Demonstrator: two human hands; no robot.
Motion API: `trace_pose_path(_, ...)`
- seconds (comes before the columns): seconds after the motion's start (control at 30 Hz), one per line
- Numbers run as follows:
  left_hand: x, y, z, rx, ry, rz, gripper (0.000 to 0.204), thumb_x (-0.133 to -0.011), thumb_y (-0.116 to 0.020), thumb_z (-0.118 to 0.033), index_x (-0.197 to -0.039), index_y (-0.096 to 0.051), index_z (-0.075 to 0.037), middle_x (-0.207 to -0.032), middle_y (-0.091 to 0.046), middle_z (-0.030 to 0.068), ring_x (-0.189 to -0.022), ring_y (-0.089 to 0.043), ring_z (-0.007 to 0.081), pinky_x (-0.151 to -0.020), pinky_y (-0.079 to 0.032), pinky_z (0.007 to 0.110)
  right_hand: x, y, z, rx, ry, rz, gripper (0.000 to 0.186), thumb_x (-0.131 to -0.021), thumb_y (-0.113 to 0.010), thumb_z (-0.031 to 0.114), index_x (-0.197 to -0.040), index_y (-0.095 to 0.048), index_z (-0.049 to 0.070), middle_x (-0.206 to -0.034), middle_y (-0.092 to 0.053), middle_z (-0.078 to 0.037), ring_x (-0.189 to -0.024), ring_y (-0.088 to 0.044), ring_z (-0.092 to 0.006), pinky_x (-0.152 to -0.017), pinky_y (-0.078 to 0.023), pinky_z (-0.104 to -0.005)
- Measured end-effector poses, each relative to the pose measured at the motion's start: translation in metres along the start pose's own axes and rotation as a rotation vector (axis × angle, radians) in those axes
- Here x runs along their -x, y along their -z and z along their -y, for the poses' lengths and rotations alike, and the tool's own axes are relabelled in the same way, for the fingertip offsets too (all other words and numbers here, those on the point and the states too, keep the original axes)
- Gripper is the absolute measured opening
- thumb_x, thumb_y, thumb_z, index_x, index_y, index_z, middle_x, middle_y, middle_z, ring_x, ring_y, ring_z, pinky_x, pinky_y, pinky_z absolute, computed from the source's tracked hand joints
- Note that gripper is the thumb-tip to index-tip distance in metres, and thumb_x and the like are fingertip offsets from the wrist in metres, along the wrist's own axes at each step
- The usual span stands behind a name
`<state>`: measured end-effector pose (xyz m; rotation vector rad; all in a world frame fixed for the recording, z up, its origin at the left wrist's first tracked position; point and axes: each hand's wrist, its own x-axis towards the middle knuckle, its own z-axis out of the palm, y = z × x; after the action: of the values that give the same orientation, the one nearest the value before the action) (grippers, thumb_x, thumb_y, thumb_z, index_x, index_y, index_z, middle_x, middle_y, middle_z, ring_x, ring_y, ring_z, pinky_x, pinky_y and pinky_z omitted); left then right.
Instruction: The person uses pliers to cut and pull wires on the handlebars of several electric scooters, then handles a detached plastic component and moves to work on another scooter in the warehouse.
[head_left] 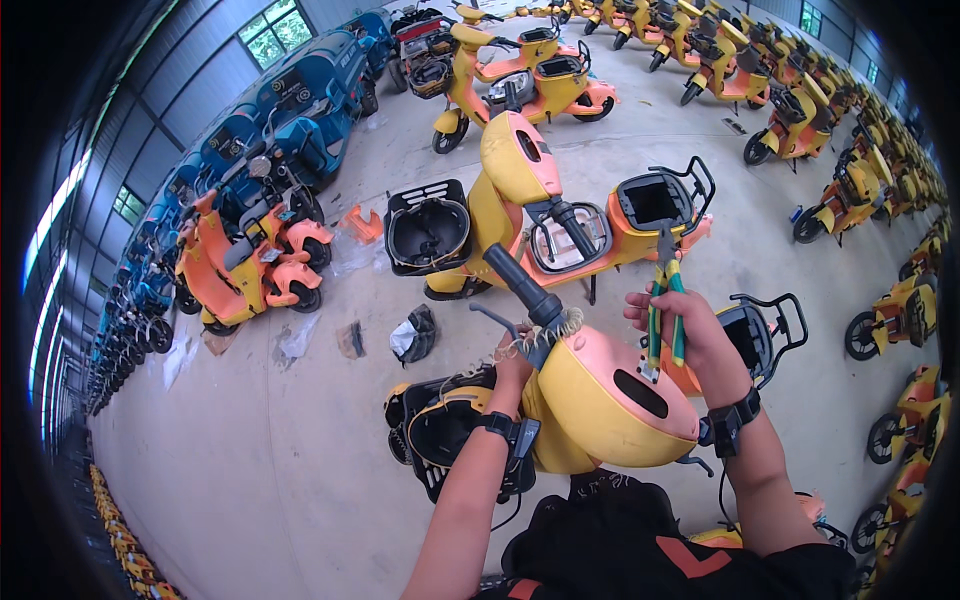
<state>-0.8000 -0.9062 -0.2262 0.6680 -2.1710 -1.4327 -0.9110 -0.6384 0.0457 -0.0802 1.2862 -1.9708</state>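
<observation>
In my right hand (697,325) is a pair of pliers (677,335) with green and yellow handles, jaws pointing up and away from me. The hand is raised above the right side of a yellow and pink scooter (610,400) standing close in front of me. My left hand (513,372) reaches down beside the scooter's left handlebar, behind the brake lever; its fingers are hidden there. Above that hand, a pale coiled wire (533,338) loops around the bar near the black grip (522,283). The front basket (440,440) lies just left of my left wrist.
A second yellow scooter (515,190) with a basket stands just beyond. Orange scooters (245,265) and blue three-wheelers (300,110) line the left. Rows of yellow scooters (800,130) fill the right. A black and white bag (412,334) and plastic scraps (297,337) lie on the floor.
</observation>
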Motion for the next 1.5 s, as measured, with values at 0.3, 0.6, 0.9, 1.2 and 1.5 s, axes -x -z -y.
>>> trace_pose_path(0.3,-0.023,-0.019,-0.146,0.949,0.173,0.579,0.051,-0.092,-0.064,-0.017,-0.136,-0.040,-0.007,-0.126,-0.055,0.0101,-0.113,-0.058,0.0193,-0.099,-0.049,0.035,-0.142,0.012,-0.032,0.050,-0.603,0.497,0.024,-0.094,-0.057,0.027,-0.103,-0.062,0.005,-0.101,-0.067,-0.011,-0.095,-0.066,-0.0236,-0.081,-0.054,-0.0403)
trace_pose_path(0.6,0.011,0.025,-0.093,0.154,0.017,0.381,0.036,-0.088,-0.064,-0.006,-0.123,-0.058,-0.003,-0.126,-0.060,0.0112,-0.115,-0.058,0.0245,-0.095,-0.049,0.038,-0.103,-0.016,-0.011,-0.425,-0.251,0.235,0.033,-0.080,-0.055,0.003,-0.114,-0.052,0.005,-0.096,-0.058,-0.010,-0.089,-0.061,-0.0264,-0.091,-0.051,-0.0470)
trace_pose_path(0.9,0.108,0.139,-0.151,-0.461,-0.323,-0.315,0.067,-0.073,-0.080,-0.010,-0.131,-0.047,-0.004,-0.128,-0.052,0.0159,-0.118,-0.052,0.0342,-0.100,-0.043,0.043,0.028,0.010,0.009,-0.759,-0.166,0.639,0.062,-0.078,-0.053,-0.006,-0.134,-0.031,0.008,-0.097,-0.046,-0.008,-0.071,-0.054,-0.0198,-0.059,-0.046,-0.0364)
trace_pose_path(1.2,0.124,0.220,-0.079,0.119,-0.064,0.053,0.027,-0.096,-0.057,-0.019,-0.074,-0.052,-0.003,-0.066,-0.051,0.0052,-0.064,-0.054,0.0205,-0.058,-0.041,0.036,0.138,-0.071,-0.041,-0.517,0.206,0.459,0.061,-0.080,-0.052,-0.008,-0.134,-0.025,0.001,-0.098,-0.042,-0.009,-0.074,-0.051,-0.0176,-0.065,-0.045,-0.0313)
trace_pose_path(1.5,0.178,0.405,-0.127,0.732,0.199,0.069,0.038,-0.103,-0.049,-0.037,-0.076,-0.049,-0.010,-0.067,-0.044,-0.0056,-0.059,-0.040,0.0033,-0.053,-0.034,0.020,0.186,-0.219,-0.147,-0.664,0.090,0.452,0.056,-0.078,-0.052,0.000,-0.132,-0.035,0.001,-0.098,-0.045,-0.006,-0.078,-0.051,-0.0159,-0.072,-0.047,-0.0326)
